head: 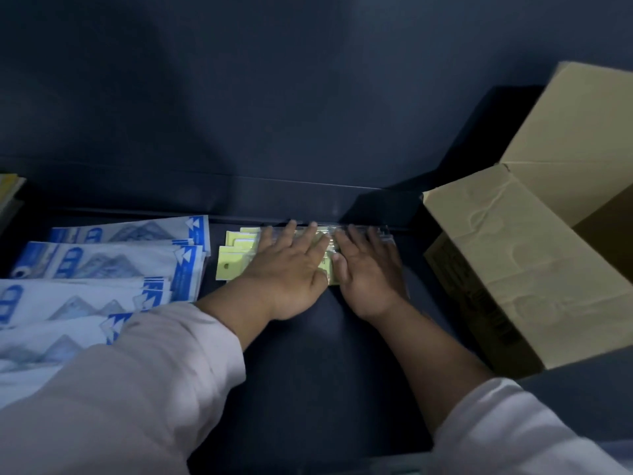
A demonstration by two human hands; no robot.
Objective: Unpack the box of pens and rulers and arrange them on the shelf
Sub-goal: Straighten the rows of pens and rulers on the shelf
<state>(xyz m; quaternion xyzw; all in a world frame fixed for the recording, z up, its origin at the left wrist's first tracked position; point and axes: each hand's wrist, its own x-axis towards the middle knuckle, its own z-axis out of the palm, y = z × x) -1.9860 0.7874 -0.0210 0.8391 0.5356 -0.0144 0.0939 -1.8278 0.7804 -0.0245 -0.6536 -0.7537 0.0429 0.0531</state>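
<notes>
Together pressing down on the yellow-carded packets (233,258) with left hand (287,267) and right hand (368,270), fingers straight, nothing grasped; flat on the dark shelf (308,358) by its back ledge. Just left, overlapped blue-and-white packets (102,260); right, an open cardboard box (496,255).

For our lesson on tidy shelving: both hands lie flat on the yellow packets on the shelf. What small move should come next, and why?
Probably press and nudge the yellow packets into one squared stack: their left ends lie staggered, and the left hand and right hand rest flat on them.
</notes>
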